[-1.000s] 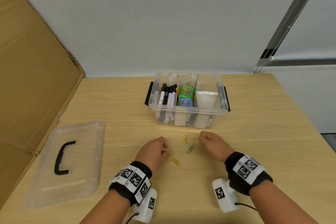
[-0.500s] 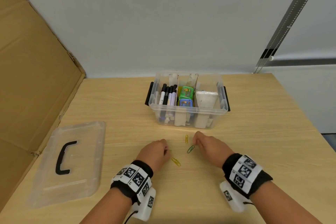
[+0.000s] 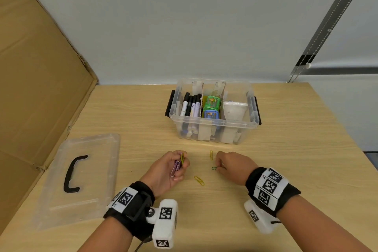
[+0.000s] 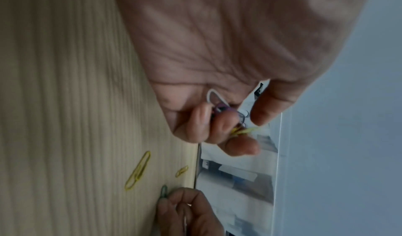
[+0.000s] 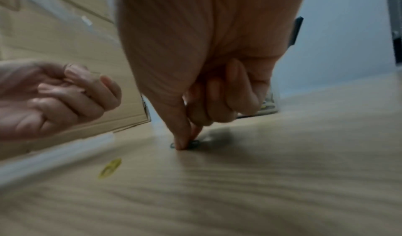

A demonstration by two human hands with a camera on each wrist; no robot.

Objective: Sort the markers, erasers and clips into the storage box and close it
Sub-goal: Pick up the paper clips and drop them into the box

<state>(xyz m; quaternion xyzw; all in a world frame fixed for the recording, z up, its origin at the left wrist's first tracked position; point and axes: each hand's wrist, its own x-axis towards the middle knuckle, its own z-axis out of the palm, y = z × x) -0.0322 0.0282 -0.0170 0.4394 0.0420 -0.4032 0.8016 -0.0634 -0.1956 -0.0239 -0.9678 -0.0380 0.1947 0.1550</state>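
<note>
- Left hand (image 3: pixel 170 166): I have it turned palm-up just above the counter (image 3: pixel 286 170), fingers curled round a small bundle of clips (image 3: pixel 178 164). Purple, yellow and white wire loops show between the fingertips in the left wrist view. My guess is it serves as a holding cup, so one trip to the box will do.
- Right hand (image 3: pixel 233 164): thumb and forefinger pressed together, tips down on the green clip (image 3: pixel 214 168), pinching it against the wood. The clip lies flat and thin, so it probably has to be tipped or slid before it lifts.
- Two yellow clips are loose on the counter: one (image 3: pixel 211 154) just beside the right hand, toward the box; one (image 3: pixel 199 180) between the two hands, nearer me.
- Storage box (image 3: pixel 214 125): clear, glossy plastic, black side latches, open, standing well behind the clips. Pale dividers split it three ways: markers (image 3: pixel 190 105) upright on the left, green and blue erasers (image 3: pixel 212 108) in the middle, a white piece I cannot identify on the right.
- Lid (image 3: pixel 81 180): clear, black handle, flat at far left, handle-side up, beside a cardboard sheet (image 3: pixel 41 88).
- Judgement: sorting is nearly done; clips and closing remain.
</note>
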